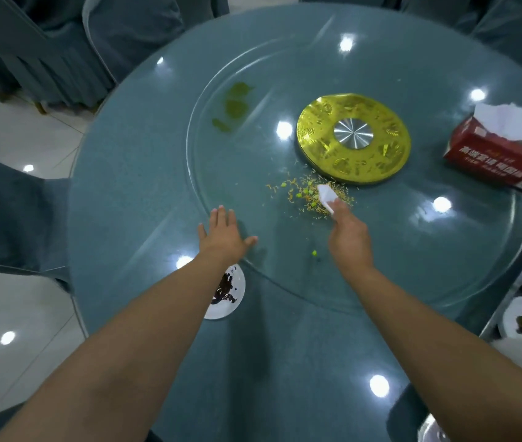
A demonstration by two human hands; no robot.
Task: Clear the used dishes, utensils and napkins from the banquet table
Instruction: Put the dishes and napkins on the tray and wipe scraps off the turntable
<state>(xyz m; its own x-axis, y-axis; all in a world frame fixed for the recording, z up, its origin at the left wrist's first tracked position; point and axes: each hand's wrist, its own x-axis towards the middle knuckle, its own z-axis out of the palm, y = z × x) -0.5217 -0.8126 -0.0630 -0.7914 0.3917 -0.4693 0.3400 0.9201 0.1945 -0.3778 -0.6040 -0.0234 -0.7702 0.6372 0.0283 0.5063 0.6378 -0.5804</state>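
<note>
While the left hand lies flat w/ fingers spread on the rim of the glass turntable, holding nothing, the right hand pinches a folded white napkin against the glass, in the middle of scattered food scraps just beside the gold hub. A small white plate w/ dark leftovers sits on the table partly under the left forearm; red tissue box at far right of the turntable, green smears at its left, and a tray of used dishes at the right edge.
</note>
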